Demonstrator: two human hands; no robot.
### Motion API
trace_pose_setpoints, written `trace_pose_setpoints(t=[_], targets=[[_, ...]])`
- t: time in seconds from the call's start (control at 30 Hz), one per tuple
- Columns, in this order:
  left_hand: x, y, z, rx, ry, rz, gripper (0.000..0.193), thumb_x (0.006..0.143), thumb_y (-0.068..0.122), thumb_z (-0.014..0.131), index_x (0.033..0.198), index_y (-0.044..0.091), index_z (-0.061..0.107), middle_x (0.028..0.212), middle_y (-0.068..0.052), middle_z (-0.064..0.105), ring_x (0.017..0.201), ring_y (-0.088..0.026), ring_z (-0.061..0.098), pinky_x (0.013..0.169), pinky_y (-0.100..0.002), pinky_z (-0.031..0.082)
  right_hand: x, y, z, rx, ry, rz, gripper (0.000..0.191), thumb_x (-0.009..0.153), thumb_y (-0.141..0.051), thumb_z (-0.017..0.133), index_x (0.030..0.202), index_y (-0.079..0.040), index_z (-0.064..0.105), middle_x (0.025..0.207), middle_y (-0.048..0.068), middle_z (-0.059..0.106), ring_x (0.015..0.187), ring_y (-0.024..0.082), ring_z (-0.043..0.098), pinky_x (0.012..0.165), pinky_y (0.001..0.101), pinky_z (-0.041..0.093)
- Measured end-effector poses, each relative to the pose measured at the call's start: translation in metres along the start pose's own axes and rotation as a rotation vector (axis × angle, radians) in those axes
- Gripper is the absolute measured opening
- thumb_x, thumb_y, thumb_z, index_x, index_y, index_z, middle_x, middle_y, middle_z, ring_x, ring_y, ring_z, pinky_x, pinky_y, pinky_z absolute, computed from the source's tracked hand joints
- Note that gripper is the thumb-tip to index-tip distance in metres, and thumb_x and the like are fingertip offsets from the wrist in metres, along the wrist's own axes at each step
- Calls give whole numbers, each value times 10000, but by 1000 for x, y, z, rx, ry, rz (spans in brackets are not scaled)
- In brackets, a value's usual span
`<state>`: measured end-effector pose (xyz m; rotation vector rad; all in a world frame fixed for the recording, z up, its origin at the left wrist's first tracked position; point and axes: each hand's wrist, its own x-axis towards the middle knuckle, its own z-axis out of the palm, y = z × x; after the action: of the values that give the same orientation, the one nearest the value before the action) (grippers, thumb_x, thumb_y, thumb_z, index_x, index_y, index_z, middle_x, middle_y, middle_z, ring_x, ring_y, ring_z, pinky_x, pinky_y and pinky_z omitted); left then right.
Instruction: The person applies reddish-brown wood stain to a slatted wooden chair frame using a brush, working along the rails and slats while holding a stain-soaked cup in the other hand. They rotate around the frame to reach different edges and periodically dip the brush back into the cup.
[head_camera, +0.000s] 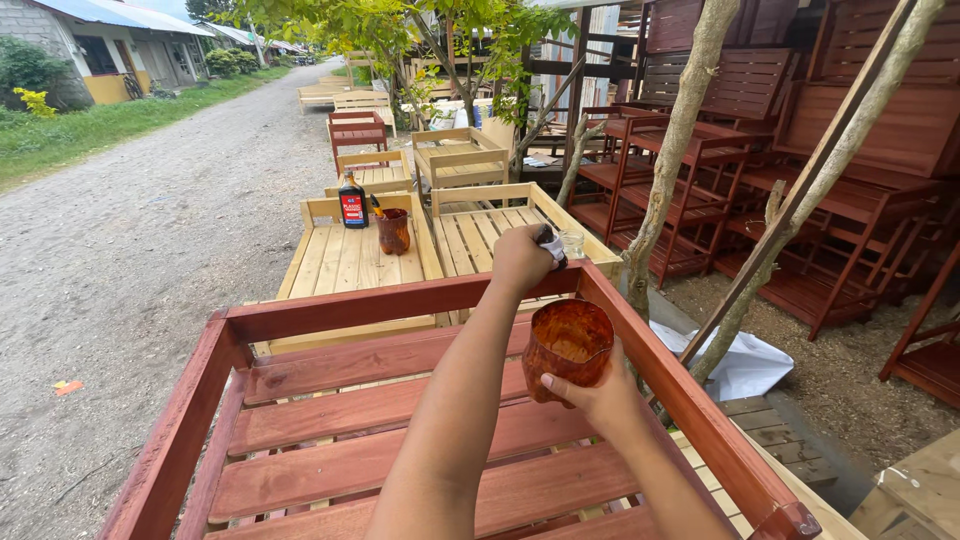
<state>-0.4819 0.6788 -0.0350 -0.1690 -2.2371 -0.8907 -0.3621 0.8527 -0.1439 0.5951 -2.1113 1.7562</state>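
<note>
Left hand (520, 258) clamps the rag (551, 245) on the red-stained rail (400, 300) — I'd wipe with the grain, right hand's (600, 395) fingers keeping the stain cup (567, 348) level.

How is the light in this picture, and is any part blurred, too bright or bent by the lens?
Head view: soft, even daylight with only faint shadows; the stained red crate, the cup of stain in the right hand and the left hand with its rag are sharp; the sky at the top left is washed out; the wide lens bends the tree trunks near the edges.
</note>
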Motion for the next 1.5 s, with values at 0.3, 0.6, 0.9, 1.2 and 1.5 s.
trace_pose_setpoints(t=[0.3,0.6,0.9,1.2,1.5], targets=[[16,-34,-34,-41,-29,-203,359,605,135,902,924,50,762,874,-165,760,861,-342,731,768,-428,573,17,11,10,93,-38,-90,945,654,-308,923,1403,-27,420,1320,146,650,1218,253,653,1010,404,546],[-16,-104,-139,-171,86,-310,321,642,29,876,921,5,719,877,-122,762,812,-256,748,710,-376,596,17,19,38,39,-145,-30,960,646,-345,934,1395,-28,423,1331,146,647,1247,253,643,1040,398,534],[-65,-157,-266,135,305,-473,389,624,86,931,956,10,742,904,-118,774,848,-234,750,736,-376,568,12,20,13,-15,-161,-133,1080,599,-289,965,1442,-35,339,1367,145,611,1290,251,602,1083,403,496],[-85,-31,-200,-449,118,-110,367,633,46,932,907,30,689,878,-21,728,800,-139,690,739,-324,576,5,5,-9,76,-252,-192,1074,602,-151,956,1476,-87,335,1424,112,547,1356,235,542,1131,388,457],[-124,99,-118,31,-328,350,276,615,84,826,877,79,738,763,-143,722,772,-363,698,711,-431,558,-4,-4,-11,-2,-236,-148,1108,610,-155,930,1487,-167,255,1432,74,497,1329,218,549,1074,374,508]])
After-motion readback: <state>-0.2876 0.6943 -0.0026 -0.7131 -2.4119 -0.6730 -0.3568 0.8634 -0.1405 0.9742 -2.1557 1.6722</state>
